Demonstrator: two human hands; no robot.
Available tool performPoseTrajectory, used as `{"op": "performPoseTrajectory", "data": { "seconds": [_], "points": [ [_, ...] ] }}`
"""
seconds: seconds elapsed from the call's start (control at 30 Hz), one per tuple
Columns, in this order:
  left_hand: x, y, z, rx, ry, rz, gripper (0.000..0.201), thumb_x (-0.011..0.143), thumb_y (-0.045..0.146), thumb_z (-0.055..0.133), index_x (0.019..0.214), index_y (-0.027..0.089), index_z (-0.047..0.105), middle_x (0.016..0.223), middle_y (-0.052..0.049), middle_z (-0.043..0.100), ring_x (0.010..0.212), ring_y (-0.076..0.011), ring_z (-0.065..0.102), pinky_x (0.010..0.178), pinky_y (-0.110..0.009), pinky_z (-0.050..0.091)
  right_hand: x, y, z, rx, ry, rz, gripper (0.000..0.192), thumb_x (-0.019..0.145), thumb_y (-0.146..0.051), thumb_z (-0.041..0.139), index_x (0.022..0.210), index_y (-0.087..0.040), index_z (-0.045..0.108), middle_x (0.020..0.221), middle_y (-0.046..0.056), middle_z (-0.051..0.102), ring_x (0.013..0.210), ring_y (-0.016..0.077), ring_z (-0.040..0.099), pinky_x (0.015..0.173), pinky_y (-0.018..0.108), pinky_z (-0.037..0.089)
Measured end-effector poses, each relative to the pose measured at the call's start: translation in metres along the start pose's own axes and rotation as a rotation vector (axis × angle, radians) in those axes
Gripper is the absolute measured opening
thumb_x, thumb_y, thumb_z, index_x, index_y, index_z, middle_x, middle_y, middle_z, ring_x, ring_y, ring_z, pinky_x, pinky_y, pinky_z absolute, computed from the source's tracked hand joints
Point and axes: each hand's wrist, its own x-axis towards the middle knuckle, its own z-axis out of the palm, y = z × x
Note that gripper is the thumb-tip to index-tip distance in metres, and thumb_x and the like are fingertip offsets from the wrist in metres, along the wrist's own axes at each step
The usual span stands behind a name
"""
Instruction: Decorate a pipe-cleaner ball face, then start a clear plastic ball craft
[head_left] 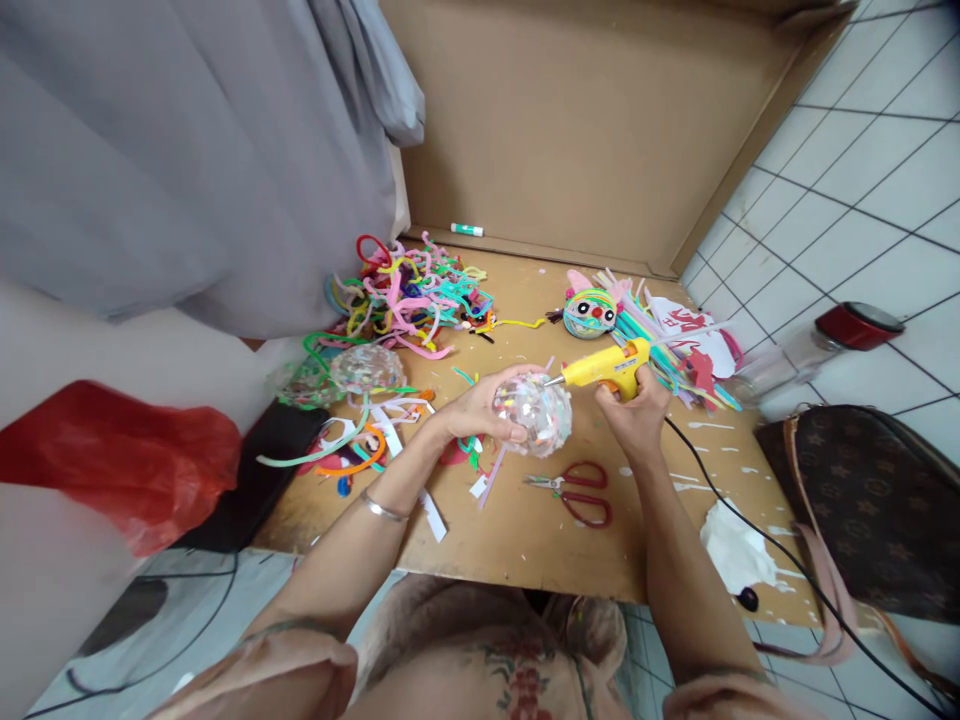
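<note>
In my left hand (pixel 480 405) is a clear round ball (pixel 534 418) flecked with coloured bits, held over the middle of the table. My right hand (pixel 636 405) is wrapped round the handle of a yellow hot glue gun (pixel 600 370). Its metal nozzle points left and meets the upper right part of the ball, touching or very close to it. Red-handled scissors (pixel 577 492) lie on the table just below the ball. A decorated ball with googly eyes and pink ears (pixel 590 313) sits behind the glue gun.
A tangled heap of pipe cleaners (pixel 412 290) is at back left, near more clear balls (pixel 367 370). Straight pipe cleaners (pixel 667 345) lie at back right. The glue gun's black cord (pixel 720 495) runs past a brown handbag (pixel 870 510). A cardboard panel (pixel 570 140) stands behind.
</note>
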Motion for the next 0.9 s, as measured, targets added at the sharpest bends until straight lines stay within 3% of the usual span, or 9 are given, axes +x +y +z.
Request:
{"op": "performPoseTrajectory", "data": {
  "seconds": [0.47, 0.9],
  "points": [
    [0.001, 0.003, 0.000, 0.035, 0.036, 0.008, 0.098, 0.045, 0.048, 0.092, 0.132, 0.016, 0.060, 0.129, -0.012, 0.065, 0.110, -0.0277, 0.063, 0.094, -0.035, 0.049, -0.004, -0.007, 0.001, 0.002, -0.004, 0.060, 0.018, 0.060, -0.034, 0.057, 0.067, -0.027, 0.042, 0.052, -0.006, 0.044, 0.048, 0.0140, 0.039, 0.049, 0.029, 0.040],
    [0.001, -0.002, 0.000, -0.002, 0.007, -0.012, 0.104, 0.046, 0.046, 0.093, 0.138, 0.017, 0.055, 0.126, -0.013, 0.066, 0.111, -0.0288, 0.064, 0.095, -0.036, 0.049, -0.011, 0.000, 0.002, 0.023, 0.032, 0.082, 0.019, 0.061, -0.035, 0.057, 0.068, -0.026, 0.043, 0.054, -0.007, 0.045, 0.049, 0.0134, 0.040, 0.051, 0.028, 0.039]
  ]
}}
